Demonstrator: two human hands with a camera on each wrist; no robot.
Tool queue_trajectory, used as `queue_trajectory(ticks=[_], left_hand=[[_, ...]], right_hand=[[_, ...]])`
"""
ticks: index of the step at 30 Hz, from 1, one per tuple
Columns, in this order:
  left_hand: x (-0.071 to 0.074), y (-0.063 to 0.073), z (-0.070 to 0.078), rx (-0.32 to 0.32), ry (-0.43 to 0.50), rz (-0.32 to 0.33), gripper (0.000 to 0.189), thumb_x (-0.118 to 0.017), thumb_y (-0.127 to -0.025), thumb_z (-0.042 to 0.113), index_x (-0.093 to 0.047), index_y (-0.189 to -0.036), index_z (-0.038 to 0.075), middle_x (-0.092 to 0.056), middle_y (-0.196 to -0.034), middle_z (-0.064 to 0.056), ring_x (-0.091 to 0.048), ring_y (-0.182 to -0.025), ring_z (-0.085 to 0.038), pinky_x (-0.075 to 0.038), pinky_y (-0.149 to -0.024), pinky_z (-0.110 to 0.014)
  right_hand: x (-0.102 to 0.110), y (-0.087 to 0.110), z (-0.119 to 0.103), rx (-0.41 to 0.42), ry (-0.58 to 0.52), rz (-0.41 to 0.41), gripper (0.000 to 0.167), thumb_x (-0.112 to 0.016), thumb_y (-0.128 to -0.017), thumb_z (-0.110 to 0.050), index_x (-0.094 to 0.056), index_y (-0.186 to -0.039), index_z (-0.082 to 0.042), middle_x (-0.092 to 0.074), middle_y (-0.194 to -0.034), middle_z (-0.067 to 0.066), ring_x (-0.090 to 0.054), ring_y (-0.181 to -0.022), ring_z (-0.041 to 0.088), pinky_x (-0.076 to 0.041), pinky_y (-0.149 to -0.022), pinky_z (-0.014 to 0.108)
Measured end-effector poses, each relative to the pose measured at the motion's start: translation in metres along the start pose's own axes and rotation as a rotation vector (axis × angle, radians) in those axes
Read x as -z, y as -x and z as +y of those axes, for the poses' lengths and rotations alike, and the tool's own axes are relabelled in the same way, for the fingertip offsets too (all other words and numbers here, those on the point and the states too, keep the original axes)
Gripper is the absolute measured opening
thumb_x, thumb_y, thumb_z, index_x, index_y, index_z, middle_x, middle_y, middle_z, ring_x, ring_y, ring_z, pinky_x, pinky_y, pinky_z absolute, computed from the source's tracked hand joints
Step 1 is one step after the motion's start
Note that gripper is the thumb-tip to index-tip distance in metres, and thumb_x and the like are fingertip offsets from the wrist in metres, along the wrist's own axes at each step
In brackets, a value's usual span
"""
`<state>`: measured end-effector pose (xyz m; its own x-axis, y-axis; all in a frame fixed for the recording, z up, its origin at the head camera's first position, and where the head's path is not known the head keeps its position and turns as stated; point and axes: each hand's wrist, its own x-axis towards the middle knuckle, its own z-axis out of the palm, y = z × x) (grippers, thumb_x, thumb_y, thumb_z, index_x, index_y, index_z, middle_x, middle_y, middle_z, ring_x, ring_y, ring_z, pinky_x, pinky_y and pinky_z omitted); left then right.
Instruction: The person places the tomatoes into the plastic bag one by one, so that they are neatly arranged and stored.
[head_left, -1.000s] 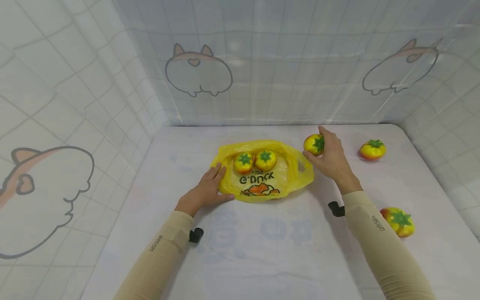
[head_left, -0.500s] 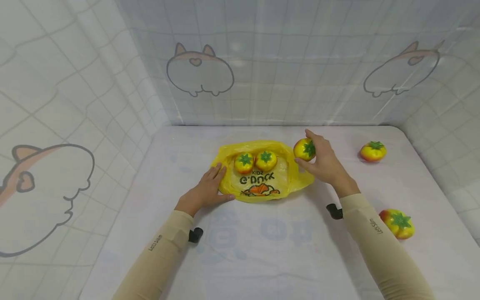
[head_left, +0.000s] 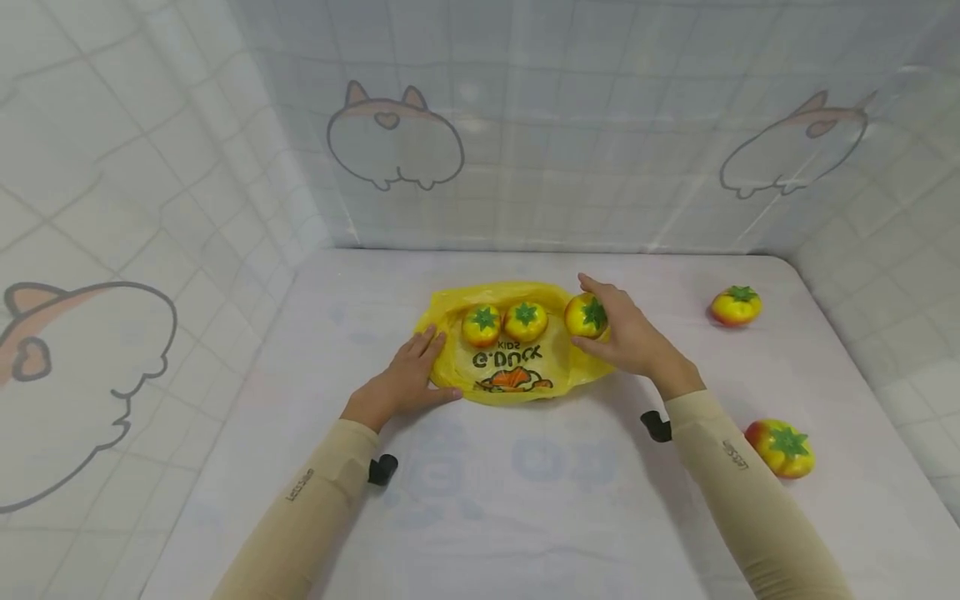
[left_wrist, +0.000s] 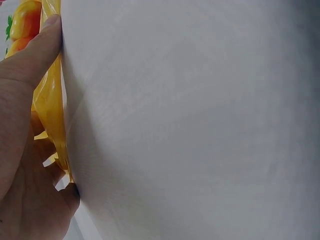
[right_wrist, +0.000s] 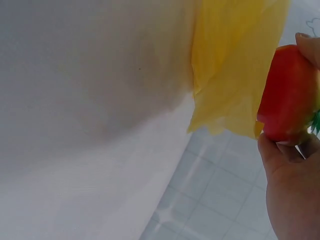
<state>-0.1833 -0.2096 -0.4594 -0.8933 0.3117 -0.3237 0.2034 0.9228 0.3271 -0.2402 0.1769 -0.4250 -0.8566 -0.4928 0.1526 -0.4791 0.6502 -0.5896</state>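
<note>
A yellow plastic bag (head_left: 555, 367) with printed lettering lies on the table, its mouth spread. Two yellow-red persimmons (head_left: 503, 323) with green leaf tops sit side by side in it. My left hand (head_left: 397, 379) rests on the bag's left edge, fingers and thumb spread; in the left wrist view its thumb (left_wrist: 42, 47) touches the yellow film. My right hand (head_left: 630, 333) holds a third persimmon (head_left: 583, 317) between thumb and fingers over the bag's right side. The right wrist view shows that persimmon's red underside (right_wrist: 287, 95) beside the yellow film.
Two more persimmons lie to the right: one persimmon (head_left: 736, 307) toward the back, another persimmon (head_left: 782, 448) beside my right forearm. A white cloth covers the table (head_left: 487, 517). Tile-patterned sheets (head_left: 585, 150) with cartoon animals stand at the back and sides.
My right hand has moved left with the persimmon, from beyond the bag's right handle to over its right side. My left hand has stayed on the bag's left edge.
</note>
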Motion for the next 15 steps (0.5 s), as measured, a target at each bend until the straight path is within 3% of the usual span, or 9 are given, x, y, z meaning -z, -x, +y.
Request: queue_trajectory(ticks=[15], left_hand=[[-0.0006, -0.0016, -0.0004, -0.003, -0.015, -0.009, 0.111, -0.064, -0.092, 0.066, -0.006, -0.166, 0.007, 0.008, -0.173, -0.014, 0.001, -0.159, -0.039, -0.012, -0.128, -0.054]], right_hand=[[-0.0063, -0.0022, 0.0001, 0.039, 0.000, -0.099, 0.101, -0.083, -0.088, -0.019, -0.018, -0.166, -0.019, -0.034, -0.163, 0.016, -0.033, -0.147, 0.038, -0.031, -0.120, 0.061]])
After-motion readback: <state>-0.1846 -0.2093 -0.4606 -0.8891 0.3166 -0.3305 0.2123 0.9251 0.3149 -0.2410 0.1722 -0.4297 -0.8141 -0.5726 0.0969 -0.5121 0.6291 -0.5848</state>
